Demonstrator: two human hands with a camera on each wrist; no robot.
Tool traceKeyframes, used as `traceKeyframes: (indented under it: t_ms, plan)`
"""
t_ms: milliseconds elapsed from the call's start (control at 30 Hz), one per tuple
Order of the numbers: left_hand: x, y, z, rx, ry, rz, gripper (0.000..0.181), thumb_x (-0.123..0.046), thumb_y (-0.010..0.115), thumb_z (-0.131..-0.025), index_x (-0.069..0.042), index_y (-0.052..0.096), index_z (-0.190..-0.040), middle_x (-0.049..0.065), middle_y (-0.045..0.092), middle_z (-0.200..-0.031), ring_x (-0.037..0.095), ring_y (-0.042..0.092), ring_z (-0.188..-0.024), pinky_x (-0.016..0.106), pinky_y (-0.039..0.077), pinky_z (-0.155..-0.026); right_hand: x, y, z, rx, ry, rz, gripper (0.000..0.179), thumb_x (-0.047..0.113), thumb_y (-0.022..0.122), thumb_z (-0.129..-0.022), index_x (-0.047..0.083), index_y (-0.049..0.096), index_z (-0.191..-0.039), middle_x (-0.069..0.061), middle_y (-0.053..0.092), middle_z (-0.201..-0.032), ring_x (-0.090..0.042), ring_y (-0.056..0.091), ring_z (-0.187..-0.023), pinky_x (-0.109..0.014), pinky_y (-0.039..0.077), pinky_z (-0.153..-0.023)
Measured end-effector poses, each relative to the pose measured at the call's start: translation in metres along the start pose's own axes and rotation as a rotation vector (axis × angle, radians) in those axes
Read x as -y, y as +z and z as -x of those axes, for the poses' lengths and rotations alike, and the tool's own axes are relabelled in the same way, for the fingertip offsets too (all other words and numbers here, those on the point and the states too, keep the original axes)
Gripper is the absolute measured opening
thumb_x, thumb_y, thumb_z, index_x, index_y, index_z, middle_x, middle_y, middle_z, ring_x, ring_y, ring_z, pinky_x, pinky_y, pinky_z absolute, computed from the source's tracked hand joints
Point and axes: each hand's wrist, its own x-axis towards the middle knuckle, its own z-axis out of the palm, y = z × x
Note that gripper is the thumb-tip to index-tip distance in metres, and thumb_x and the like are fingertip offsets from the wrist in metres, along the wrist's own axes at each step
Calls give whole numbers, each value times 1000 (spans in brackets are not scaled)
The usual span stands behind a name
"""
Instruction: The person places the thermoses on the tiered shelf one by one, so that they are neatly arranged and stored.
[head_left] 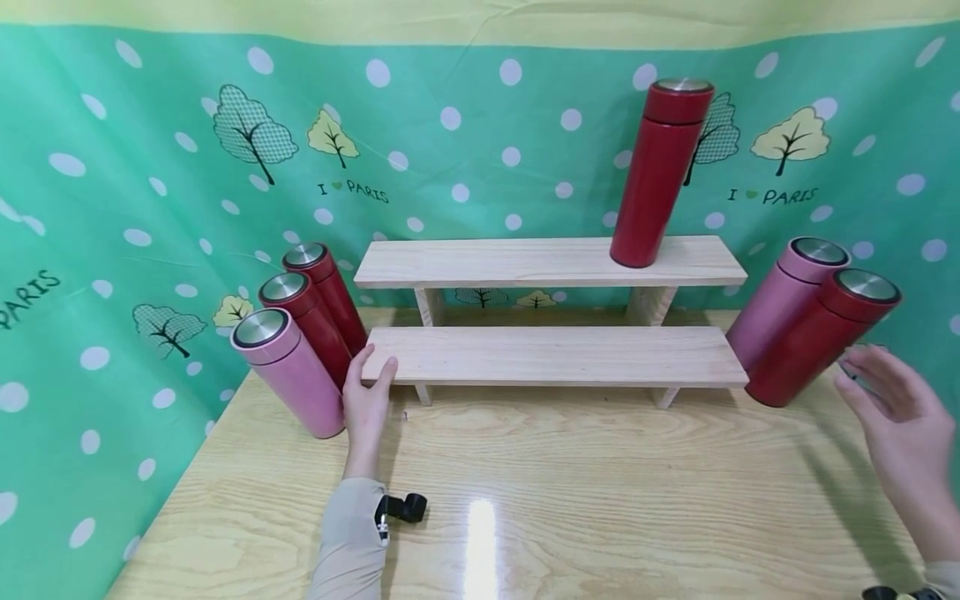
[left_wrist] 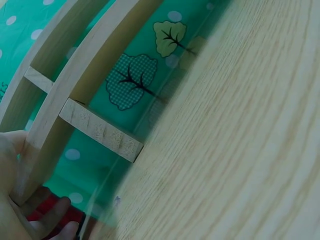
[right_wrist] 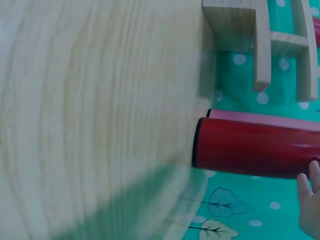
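A two-tier wooden shelf point(head_left: 555, 357) stands against the curtain. My left hand point(head_left: 367, 408) grips the left end of its lower board; in the left wrist view the thumb and fingers lie on opposite sides of the board point(left_wrist: 47, 145). A red thermos point(head_left: 663, 175) stands upright on the upper board. At the shelf's right end are another red thermos point(head_left: 817, 342) and, partly hidden behind it, a pink thermos point(head_left: 780, 292). My right hand point(head_left: 907, 417), slightly blurred, is just right of that red thermos with fingers loosely bent and nothing in them.
Left of the shelf, a pink thermos point(head_left: 296, 375) and two red thermoses point(head_left: 311, 321) stand in a row close to my left hand. A green dotted curtain point(head_left: 480, 133) hangs behind. Light-coloured wooden table point(head_left: 600, 500) extends in front of the shelf.
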Motion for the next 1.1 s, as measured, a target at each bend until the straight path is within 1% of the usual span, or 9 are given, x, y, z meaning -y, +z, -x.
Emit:
traceKeyframes:
  t_ms: [167, 233, 400, 633, 767, 867, 967, 1033, 1100]
  plan:
    - [0, 0, 1, 0, -4, -12, 58, -45, 67, -93, -21, 52, -144, 6, 41, -154, 26, 30, -144, 50, 24, -115, -15, -4, -3, 20, 50, -198, 48, -11, 66, -88, 5, 60, -133, 6, 68, -114, 1, 62, -105, -5, 44, -84]
    - [0, 0, 1, 1, -9, -14, 59, -46, 68, -92, -22, 52, -144, 5, 41, -154, 25, 30, -144, 50, 24, -115, -21, -5, -4, 42, 49, -136, 50, -8, 66, -90, 8, 58, -137, 10, 65, -117, 3, 59, -108, -4, 43, -85]
    - [1, 1, 0, -4, -8, -4, 57, -45, 68, -92, -23, 53, -142, 5, 42, -153, 25, 30, -144, 49, 24, -115, -32, -7, -9, 61, 45, 155, 56, 7, 65, -95, 19, 47, -147, 20, 54, -125, 8, 48, -118, -1, 37, -88]
    - [1, 1, -1, -5, -9, -5, 57, -45, 68, -92, -23, 53, -143, 5, 41, -153, 25, 30, -144, 49, 24, -115, -43, -4, -18, 122, 128, 193, 64, 16, 67, -96, 28, 39, -152, 15, 45, -146, 5, 43, -126, 1, 38, -83]
    - [1, 1, 0, 1, -12, -10, 58, -47, 67, -92, -24, 52, -144, 4, 41, -154, 25, 29, -144, 49, 24, -115, -47, 2, -23, 142, 178, 261, 68, 26, 67, -96, 35, 33, -154, 9, 36, -156, -2, 38, -134, 1, 38, -80]
    - [1, 1, 0, -6, -6, -8, 57, -46, 67, -93, -23, 53, -143, 4, 41, -153, 25, 30, -144, 49, 23, -115, -49, 8, -25, 144, 206, 303, 72, 32, 66, -96, 38, 26, -156, 5, 29, -160, -10, 33, -141, -9, 36, -98]
    - [2, 1, -1, -9, -2, -5, 56, -44, 67, -93, -22, 53, -143, 5, 42, -153, 25, 30, -144, 49, 23, -115, -52, 12, -28, 142, 222, 304, 76, 34, 65, -96, 38, 20, -157, 3, 25, -162, -16, 30, -144, -29, 30, -114]
    - [2, 2, -1, -10, -1, 1, 56, -44, 67, -93, -21, 53, -143, 5, 41, -153, 25, 29, -144, 48, 22, -116, -53, 12, -29, 159, 224, 285, 77, 34, 65, -96, 38, 18, -157, 4, 22, -163, -18, 26, -146, -38, 25, -117]
    - [2, 2, -1, -10, -3, 1, 56, -44, 67, -93, -22, 53, -143, 5, 41, -153, 24, 29, -144, 48, 22, -116, -54, 12, -29, 186, 223, 270, 78, 33, 65, -96, 39, 16, -157, 5, 20, -163, -18, 25, -147, -38, 24, -118]
